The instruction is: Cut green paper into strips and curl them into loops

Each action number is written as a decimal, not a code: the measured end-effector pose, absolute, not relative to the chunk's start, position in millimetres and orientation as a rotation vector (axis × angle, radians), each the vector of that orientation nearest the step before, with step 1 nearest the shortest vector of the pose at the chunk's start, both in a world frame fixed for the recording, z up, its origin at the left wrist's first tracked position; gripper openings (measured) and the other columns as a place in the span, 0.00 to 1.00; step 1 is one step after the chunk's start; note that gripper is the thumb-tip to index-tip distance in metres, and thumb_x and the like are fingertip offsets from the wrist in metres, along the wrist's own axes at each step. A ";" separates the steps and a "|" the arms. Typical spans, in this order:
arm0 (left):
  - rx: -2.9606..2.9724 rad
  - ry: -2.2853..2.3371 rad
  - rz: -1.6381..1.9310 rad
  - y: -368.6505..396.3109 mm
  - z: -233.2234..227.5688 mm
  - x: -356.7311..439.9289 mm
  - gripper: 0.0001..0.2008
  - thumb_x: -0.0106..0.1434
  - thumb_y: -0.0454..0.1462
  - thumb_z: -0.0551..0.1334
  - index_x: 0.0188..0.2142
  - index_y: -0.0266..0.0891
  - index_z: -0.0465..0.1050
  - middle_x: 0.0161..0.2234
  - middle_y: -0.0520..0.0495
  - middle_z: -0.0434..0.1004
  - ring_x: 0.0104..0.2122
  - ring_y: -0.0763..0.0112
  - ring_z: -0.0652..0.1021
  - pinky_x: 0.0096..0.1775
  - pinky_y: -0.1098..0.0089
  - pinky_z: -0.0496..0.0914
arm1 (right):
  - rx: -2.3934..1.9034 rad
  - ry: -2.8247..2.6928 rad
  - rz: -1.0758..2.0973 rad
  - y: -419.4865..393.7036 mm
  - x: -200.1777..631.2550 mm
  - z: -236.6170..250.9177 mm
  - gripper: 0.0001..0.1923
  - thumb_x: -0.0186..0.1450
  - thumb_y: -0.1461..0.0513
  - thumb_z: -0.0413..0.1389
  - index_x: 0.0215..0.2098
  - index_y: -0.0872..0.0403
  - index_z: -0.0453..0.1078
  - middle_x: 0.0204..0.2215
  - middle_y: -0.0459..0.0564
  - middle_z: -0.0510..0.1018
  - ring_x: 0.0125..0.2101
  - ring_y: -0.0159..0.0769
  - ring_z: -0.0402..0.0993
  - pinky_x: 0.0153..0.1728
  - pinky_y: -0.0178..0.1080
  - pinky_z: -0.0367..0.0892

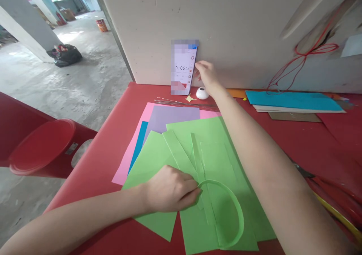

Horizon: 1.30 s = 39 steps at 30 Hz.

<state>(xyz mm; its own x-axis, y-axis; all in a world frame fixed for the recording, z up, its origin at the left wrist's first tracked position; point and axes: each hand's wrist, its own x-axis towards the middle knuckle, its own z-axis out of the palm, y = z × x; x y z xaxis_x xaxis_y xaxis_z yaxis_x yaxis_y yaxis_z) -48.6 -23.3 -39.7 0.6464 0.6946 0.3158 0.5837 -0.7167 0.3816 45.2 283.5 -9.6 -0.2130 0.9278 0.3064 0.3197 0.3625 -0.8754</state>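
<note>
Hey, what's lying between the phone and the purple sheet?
The head view shows thin rods, a small yellow piece by the lower right corner of the phone, and the far edge of the pink sheet.

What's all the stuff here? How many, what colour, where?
Smooth table: 1, red, centre.
Upright panel: 1, whitish, behind.
Paper-like sheets: several, green, on table.
Straight strips: several, green, on sheets.
Thin curved strip: 1, green, front.
Rectangular sheet: 1, purple, behind green.
Broad sheet: 1, pink, under purple.
Part-covered sheet: 1, blue, left.
Thin wires: several, dark, back centre.
Upright phone: 1, pale screen, against panel.
Rounded object: 1, white, beside phone.
Star-shaped piece: 1, yellowish, beside phone.
Stacked sheet: 1, blue, back right.
Tied cord: 1, red, panel's right.
Round tub or stool: 1, red, left floor.
Plastic bag: 1, black, far floor.
Left hand: 1, bare, pinching curved strip.
Right hand: 1, bare, beside phone.
</note>
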 end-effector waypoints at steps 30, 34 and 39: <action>2.638 1.049 0.594 -22.9 -37.0 -50.1 0.18 0.64 0.34 0.49 0.18 0.36 0.60 0.15 0.55 0.62 0.14 0.81 0.58 0.17 0.74 0.50 | -1.544 -2.111 0.626 247.5 82.5 11.4 0.12 0.59 0.66 0.55 0.41 0.58 0.68 0.37 0.55 0.74 0.37 0.39 0.70 0.35 0.41 0.67; 2.666 1.063 0.557 -21.8 -35.9 -51.2 0.19 0.65 0.35 0.48 0.18 0.36 0.60 0.15 0.55 0.62 0.14 0.80 0.58 0.18 0.72 0.49 | -1.747 -2.319 0.590 212.5 103.2 36.5 0.04 0.54 0.66 0.58 0.22 0.55 0.68 0.18 0.48 0.70 0.24 0.37 0.68 0.28 0.41 0.63; 2.689 1.061 0.523 -21.1 -36.2 -52.8 0.18 0.65 0.35 0.48 0.18 0.36 0.59 0.15 0.55 0.60 0.15 0.79 0.57 0.19 0.72 0.49 | -1.638 -2.539 0.424 117.0 120.3 50.2 0.04 0.56 0.63 0.56 0.31 0.53 0.71 0.25 0.50 0.75 0.27 0.40 0.71 0.28 0.41 0.61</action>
<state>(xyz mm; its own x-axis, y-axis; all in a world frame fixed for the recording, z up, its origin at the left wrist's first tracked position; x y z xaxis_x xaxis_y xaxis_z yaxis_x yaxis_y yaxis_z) -52.8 -21.1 -36.2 0.6793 0.6903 0.2493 0.6183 -0.7212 0.3123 120.3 117.0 50.2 -0.4206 0.9042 -0.0736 0.8791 0.3862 -0.2792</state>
